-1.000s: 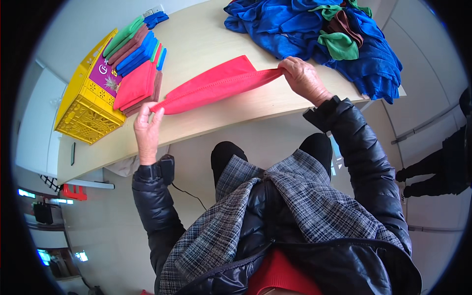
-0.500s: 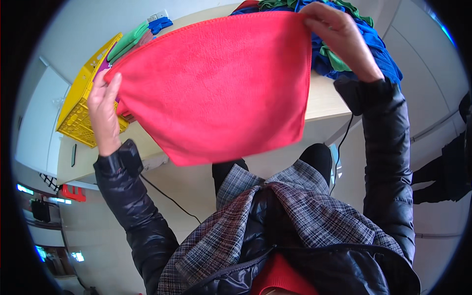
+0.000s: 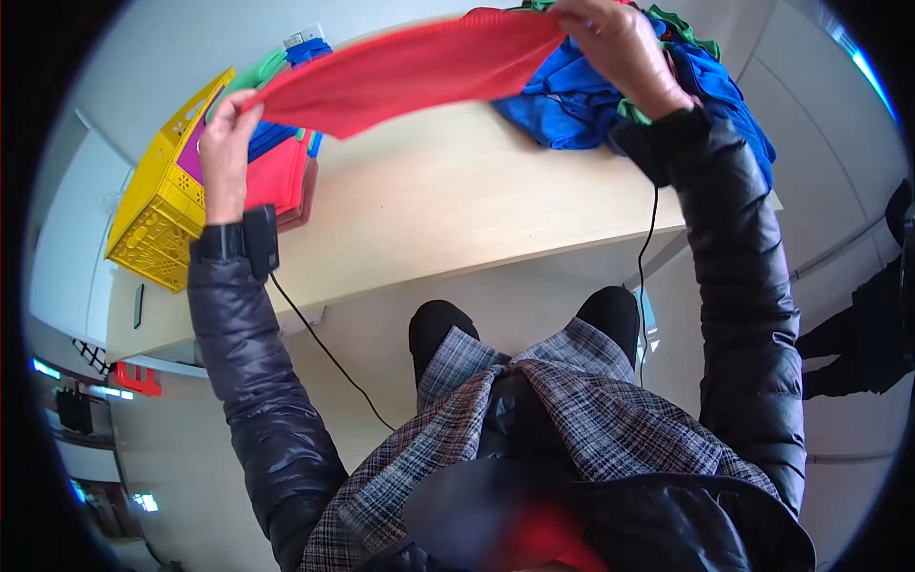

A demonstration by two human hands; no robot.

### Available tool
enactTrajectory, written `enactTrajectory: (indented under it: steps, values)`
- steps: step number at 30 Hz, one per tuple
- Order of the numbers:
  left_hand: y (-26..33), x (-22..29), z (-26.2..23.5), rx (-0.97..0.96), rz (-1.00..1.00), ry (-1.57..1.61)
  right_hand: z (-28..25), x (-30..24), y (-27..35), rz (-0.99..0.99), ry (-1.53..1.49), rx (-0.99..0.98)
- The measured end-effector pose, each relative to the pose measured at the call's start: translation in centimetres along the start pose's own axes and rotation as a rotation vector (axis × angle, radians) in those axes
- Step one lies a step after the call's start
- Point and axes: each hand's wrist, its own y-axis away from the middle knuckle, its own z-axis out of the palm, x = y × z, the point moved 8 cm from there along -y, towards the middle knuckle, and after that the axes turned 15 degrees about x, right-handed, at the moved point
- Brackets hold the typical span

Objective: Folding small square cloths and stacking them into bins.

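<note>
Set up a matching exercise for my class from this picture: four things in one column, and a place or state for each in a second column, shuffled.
Things
1. red cloth
2. yellow crate
3. blue heap of cloths
4. folded cloths

Places or states
A. stands at the table's left end
B. piled on the table under the right hand
C. held in the air, stretched between the left hand and the right hand
D. stacked next to the crate

Pairs: 1-C, 2-A, 3-B, 4-D
</note>
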Motion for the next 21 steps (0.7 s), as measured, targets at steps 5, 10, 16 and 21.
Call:
enactTrajectory:
  steps: [5, 10, 16, 21]
  values:
    - [10.5, -6.9, 0.4, -0.131, 0.277, -0.364, 4.7, -1.8, 13.6, -0.003, 0.000, -0.252]
    - [22.0, -13.7, -0.9, -0.213, 0.117, -0.489, 7.6, -4.6, 25.6, 0.142, -0.076, -0.517]
    - [24.5, -11.8, -1.7, -0.192, 0.045, -0.539, 6.0, -5.9, 27.5, 0.195, -0.061, -0.507]
    - [25.5, -10.5, -1.6, -0.214, 0.075, -0.586, 4.7, -7.0, 27.7, 0.199, -0.050, -0.486]
